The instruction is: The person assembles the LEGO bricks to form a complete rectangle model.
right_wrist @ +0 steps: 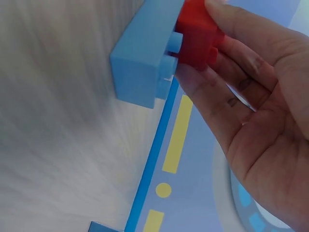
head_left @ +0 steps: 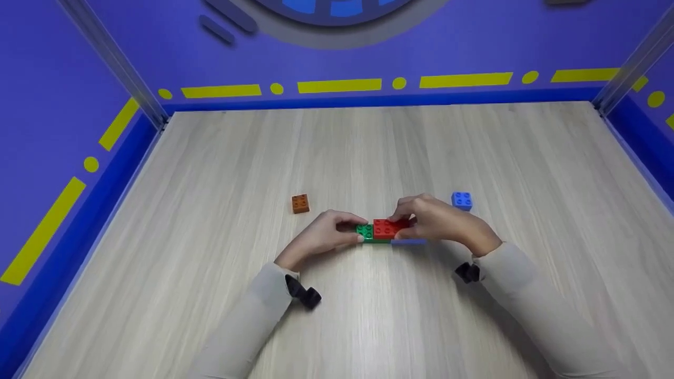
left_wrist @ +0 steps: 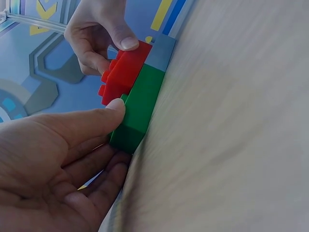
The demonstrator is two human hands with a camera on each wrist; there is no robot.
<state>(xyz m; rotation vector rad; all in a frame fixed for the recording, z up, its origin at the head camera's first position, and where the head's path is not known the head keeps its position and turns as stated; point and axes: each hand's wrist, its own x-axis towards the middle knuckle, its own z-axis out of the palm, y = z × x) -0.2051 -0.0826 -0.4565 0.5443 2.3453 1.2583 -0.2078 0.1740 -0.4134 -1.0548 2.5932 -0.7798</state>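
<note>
On the table (head_left: 342,326), near its middle, the left hand (head_left: 325,234) is pinching the end of a green brick (head_left: 364,231) between thumb and fingers, with the low studs of that end showing. The right hand (head_left: 439,218) is gripping a red brick (head_left: 383,228) by its far end, thumb on one side and fingers on the other. This red brick is lying across the joint of two lower pieces: it is covering part of the green brick and part of a light blue brick (right_wrist: 142,53), which is standing end to end with the green one. In my judgement, the person is now fitting the red brick as a bridge; whether its studs are fully locked, I cannot tell. The next move seems to be calling for straight, firm pressure from above, while the left hand is keeping the lower pieces aligned. Apart from these, an orange-brown brick (head_left: 300,203) and a small blue brick (head_left: 462,200) are waiting farther back.
</note>
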